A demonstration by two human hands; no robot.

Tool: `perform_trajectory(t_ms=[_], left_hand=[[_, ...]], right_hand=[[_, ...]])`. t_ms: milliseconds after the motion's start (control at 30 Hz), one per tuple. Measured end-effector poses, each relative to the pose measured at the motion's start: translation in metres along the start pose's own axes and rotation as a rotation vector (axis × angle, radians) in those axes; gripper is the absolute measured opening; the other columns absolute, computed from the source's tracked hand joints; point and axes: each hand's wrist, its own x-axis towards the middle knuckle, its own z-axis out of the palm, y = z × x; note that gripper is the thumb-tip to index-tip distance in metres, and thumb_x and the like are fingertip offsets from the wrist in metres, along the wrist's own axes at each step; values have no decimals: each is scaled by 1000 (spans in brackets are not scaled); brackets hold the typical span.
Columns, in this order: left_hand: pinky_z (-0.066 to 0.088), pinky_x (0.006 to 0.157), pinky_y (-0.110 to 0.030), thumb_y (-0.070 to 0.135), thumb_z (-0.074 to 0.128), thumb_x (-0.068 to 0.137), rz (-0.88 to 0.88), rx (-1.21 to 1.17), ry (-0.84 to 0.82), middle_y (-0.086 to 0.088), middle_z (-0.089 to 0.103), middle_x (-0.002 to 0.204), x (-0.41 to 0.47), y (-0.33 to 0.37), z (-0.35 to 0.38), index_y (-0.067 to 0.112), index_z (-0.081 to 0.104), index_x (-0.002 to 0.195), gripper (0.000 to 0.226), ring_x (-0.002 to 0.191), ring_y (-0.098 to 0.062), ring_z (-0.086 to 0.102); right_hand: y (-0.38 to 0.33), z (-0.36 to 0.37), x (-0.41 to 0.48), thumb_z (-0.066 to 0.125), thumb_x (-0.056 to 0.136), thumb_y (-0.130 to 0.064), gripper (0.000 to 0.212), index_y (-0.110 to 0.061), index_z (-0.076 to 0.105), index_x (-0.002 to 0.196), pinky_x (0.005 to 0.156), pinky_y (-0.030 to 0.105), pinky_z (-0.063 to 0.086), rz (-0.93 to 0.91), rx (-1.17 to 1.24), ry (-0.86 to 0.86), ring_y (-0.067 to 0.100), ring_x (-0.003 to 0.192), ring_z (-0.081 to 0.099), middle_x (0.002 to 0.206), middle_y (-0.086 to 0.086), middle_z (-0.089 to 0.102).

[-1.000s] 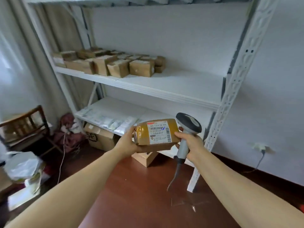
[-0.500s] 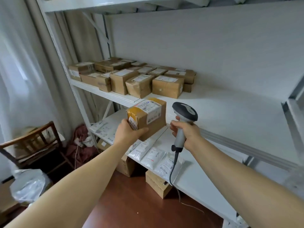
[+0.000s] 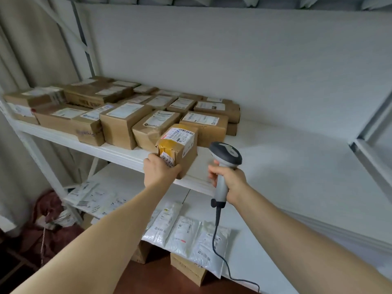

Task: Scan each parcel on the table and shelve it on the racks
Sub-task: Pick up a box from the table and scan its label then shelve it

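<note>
Small brown cardboard parcel [image 3: 179, 146] with yellow tape sits at the front edge of the white metal middle shelf [image 3: 275, 158], its near end at the lip. Can't tell if its full weight is down. Left hand [image 3: 160, 170] grips that near end, fingers wrapped round the lower corner. Right hand [image 3: 230, 180] is clenched round the handle of the grey handheld barcode scanner [image 3: 226, 153], in front of the shelf lip and apart from the parcel.

The left half of the shelf is packed with brown cardboard boxes [image 3: 125, 122], and the parcel is touching or just beside the front ones. The right half is open board up to the white upright post [image 3: 373, 132].

The scanner's grey cable [image 3: 218, 247] hangs below the shelf, its end cut off by the frame edge. White poly mailers [image 3: 184, 232] lie on the board below the shelf, print too small to read. The parcel's top label shows a barcode, but the text is unreadable. The end sticker reads "78-3-33", the rest hidden by the left hand.
</note>
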Motion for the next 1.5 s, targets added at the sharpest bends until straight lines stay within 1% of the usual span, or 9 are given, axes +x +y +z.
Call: perform_trajectory(t_ms=[300,433,500,633,867,967,1100,1333,1500], left_hand=[[32,106,-39,33,77,71,73,26,-11,-19,37,128,45,2,17,-1,33,127,79,123,-33,34],[23,111,-40,38,81,68,62,-6,33,-18,19,147,33,-1,18,8,9,149,112,137,-31,19],[17,115,-42,43,82,66,44,8,50,-18,7,154,20,-1,18,10,-4,152,126,144,-30,9],[15,115,-42,37,79,72,109,61,40,-16,2,156,-29,2,34,10,-5,152,119,144,-31,6],[17,114,-39,30,70,81,505,263,-273,-13,4,154,-171,39,100,12,2,151,99,142,-33,13],[18,115,-37,33,67,84,657,321,-440,-13,4,154,-257,63,133,11,3,152,96,143,-31,12],[18,115,-40,36,69,82,796,323,-626,-14,6,153,-376,87,176,9,8,151,96,142,-32,13],[23,112,-44,31,69,80,1026,306,-943,-15,8,152,-561,113,232,11,13,151,93,142,-33,15],[26,112,-46,34,68,81,1185,297,-1086,-16,10,153,-664,142,277,10,13,151,93,141,-33,16]], right_hand=[[4,17,19,72,79,1,29,-8,65,106,60,25,48,3,39,128,15,63,61,74,8,66],[8,9,9,70,79,2,26,-10,65,102,63,26,48,-16,36,147,18,69,59,75,9,64],[11,0,-2,70,79,2,25,-10,64,100,63,26,47,-20,39,162,19,72,57,76,10,63],[18,-36,-32,69,78,2,26,-11,64,101,60,26,45,-37,70,212,17,63,55,76,9,63],[32,-172,-124,70,80,2,19,-12,63,91,65,28,45,-92,136,371,18,67,59,78,7,64],[42,-249,-177,71,80,3,18,-6,63,94,60,29,46,-115,202,498,16,58,58,73,9,63],[58,-350,-255,69,80,5,16,-9,63,86,57,29,46,-149,363,668,17,56,56,73,13,61],[83,-488,-388,63,89,1,17,-15,57,86,52,25,41,-221,532,950,9,44,54,66,3,61],[96,-570,-458,67,86,-1,13,-13,61,87,57,26,44,-242,651,1166,14,59,57,72,5,63]])
